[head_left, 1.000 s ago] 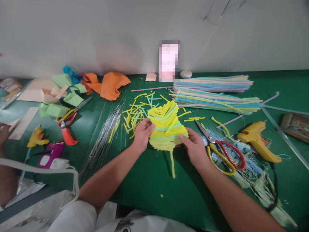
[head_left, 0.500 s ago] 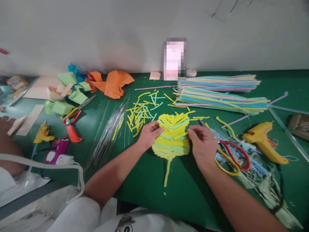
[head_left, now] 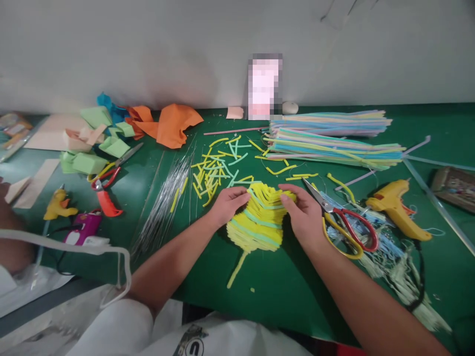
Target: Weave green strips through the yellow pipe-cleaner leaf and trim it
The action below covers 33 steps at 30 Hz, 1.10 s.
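A yellow leaf (head_left: 256, 225) built of short pipe-cleaner pieces, with mint-green stripes, is tilted above the green table. Its thin yellow stem (head_left: 237, 269) points down to the left. My left hand (head_left: 230, 203) pinches the leaf's upper left edge between thumb and fingers. On the opposite side, my right hand (head_left: 305, 213) grips the upper right edge, fingers behind and thumb in front. Cut yellow and mint pipe-cleaner pieces (head_left: 213, 173) lie just beyond the leaf. Close by my right hand are scissors (head_left: 339, 210) with red and yellow handles.
Pipe-cleaner bundles (head_left: 334, 148) lie at the back right, near a propped phone (head_left: 262, 89). A yellow glue gun (head_left: 399, 207) sits at right. Wires (head_left: 163, 207), crepe paper (head_left: 178, 126) and red-handled cutters (head_left: 107, 198) are leftward. Another person's arm (head_left: 17, 237) shows at far left.
The leaf has turned, its stem swinging to the left. My right hand has shifted from the leaf's right side up to its upper right edge. The view has moved slightly.
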Motion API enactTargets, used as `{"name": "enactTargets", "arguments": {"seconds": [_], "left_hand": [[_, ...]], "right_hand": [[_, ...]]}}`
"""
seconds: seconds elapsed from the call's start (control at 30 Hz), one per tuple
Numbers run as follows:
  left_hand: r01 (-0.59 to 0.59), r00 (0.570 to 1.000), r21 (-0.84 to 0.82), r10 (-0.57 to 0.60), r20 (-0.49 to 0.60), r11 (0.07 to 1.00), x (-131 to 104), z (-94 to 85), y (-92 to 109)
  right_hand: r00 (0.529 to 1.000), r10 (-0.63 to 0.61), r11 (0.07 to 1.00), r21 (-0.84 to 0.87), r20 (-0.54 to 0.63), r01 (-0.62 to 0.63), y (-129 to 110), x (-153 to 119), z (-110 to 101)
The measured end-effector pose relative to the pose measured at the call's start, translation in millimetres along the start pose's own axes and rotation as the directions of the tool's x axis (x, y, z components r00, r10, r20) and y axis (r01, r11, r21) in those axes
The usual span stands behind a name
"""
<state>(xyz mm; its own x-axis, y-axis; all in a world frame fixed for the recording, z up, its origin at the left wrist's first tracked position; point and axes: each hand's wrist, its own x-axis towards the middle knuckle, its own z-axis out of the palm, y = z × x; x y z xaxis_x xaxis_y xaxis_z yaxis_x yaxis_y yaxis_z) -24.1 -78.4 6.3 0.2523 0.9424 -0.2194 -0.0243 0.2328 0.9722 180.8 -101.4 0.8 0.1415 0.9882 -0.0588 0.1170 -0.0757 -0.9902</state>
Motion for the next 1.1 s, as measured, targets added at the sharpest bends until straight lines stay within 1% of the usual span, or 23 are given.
{"name": "enactTargets", "arguments": {"seconds": [0.07, 0.13, 0.27, 0.43, 0.57, 0.73, 0.9, 1.1], "left_hand": [[-0.032, 0.998, 0.006, 0.033, -0.057, 0.999, 0, 1.4, 2], [-0.06, 0.993, 0.002, 0.06, -0.103, 0.998, 1, 2.7, 3], [-0.064, 0.992, 0.031, 0.066, -0.104, 0.997, 3, 4.7, 3], [-0.012, 0.995, -0.005, 0.012, -0.103, 1.0, 5, 8.1, 7], [0.025, 0.993, -0.001, -0.025, -0.118, 1.0, 6, 9.2, 10], [0.042, 0.993, -0.055, -0.048, -0.107, 0.998, 8, 6.8, 9], [0.047, 0.995, -0.081, -0.054, -0.089, 0.996, 12, 2.2, 6], [0.174, 0.981, -0.117, -0.183, -0.072, 0.978, 17, -0.4, 9]], "right_hand": [[1.0, 0.01, 0.997, -0.081, -0.004, -0.01, 3, 1, -1], [1.0, -0.012, 0.993, -0.121, -0.021, 0.01, 3, 1, -1], [0.998, -0.036, 0.991, -0.128, -0.056, 0.028, -1, 1, -1], [0.995, -0.049, 0.995, -0.092, -0.082, 0.042, -1, 1, -1], [0.996, -0.057, 0.995, -0.089, -0.063, 0.051, 2, 0, 0], [0.995, -0.085, 0.99, -0.118, -0.043, 0.08, 3, 1, 0], [0.997, -0.075, 0.99, -0.124, -0.035, 0.07, 3, 1, 1], [0.996, -0.094, 0.976, -0.2, -0.013, 0.089, 2, -1, 3]]}}
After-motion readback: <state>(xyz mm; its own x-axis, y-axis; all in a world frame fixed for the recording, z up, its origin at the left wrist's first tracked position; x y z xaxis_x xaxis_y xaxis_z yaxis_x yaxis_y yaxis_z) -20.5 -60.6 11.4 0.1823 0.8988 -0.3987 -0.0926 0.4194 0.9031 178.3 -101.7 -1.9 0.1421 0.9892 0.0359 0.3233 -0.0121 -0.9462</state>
